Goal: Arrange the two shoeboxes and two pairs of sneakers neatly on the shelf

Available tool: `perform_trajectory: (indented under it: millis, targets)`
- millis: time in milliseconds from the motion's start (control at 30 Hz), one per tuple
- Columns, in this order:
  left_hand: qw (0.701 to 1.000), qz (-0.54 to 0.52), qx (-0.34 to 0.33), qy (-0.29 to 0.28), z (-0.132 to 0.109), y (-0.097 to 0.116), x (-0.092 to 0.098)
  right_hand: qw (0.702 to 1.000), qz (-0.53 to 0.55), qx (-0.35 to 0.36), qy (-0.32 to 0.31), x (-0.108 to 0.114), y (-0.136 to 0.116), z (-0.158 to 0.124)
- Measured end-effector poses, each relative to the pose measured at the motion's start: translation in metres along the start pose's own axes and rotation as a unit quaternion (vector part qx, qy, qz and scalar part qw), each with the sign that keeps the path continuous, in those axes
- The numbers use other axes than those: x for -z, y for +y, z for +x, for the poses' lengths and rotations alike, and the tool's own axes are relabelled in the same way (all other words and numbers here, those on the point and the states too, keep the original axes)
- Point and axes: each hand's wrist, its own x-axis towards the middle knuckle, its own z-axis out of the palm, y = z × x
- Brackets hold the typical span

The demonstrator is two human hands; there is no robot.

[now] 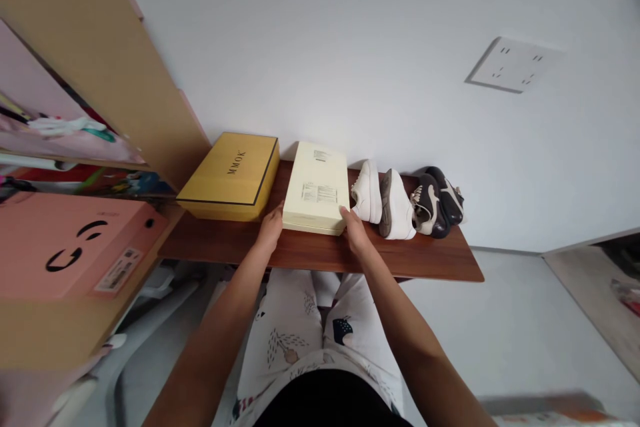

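A flat cream box (320,177) with printed labels lies on a dark brown wooden board (430,260). My left hand (271,227) is at its left front corner, fingers along the side and partly hidden. At the right front corner, my right hand (354,227) grips with the thumb on the top edge. Left of the cream box stands a yellow shoebox (233,170) marked "MMOK". To its right are a pair of white sneakers, one white sneaker (369,193) upright and another white sneaker (398,207) tilted, then black-and-white sneakers (434,203).
A pink box (75,240) sits on a wooden shelf (50,327) at the left. Behind the board rises a white wall with a socket panel (517,65). A wooden shelf side (100,47) stands close by the yellow shoebox.
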Motion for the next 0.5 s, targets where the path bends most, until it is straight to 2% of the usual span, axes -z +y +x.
perform_trajectory:
  millis: [133, 267, 400, 500]
  targets:
    - [0.995, -0.087, 0.026, 0.042, -0.018, 0.025, -0.001, 0.996, 0.067, -0.059, -0.008, -0.001, 0.006, -0.001]
    - [0.987, -0.111, -0.030, 0.113, -0.032, 0.050, -0.001, 0.992, 0.104, -0.058, -0.037, -0.016, 0.016, 0.003]
    - [0.982, -0.114, -0.089, 0.120, -0.040, 0.067, 0.000, 0.996, 0.069, -0.040, -0.048, -0.038, 0.025, 0.006]
    - [0.983, -0.089, -0.112, 0.116, -0.046, 0.070, -0.003, 0.998, 0.021, -0.020, -0.056, -0.048, 0.022, 0.007]
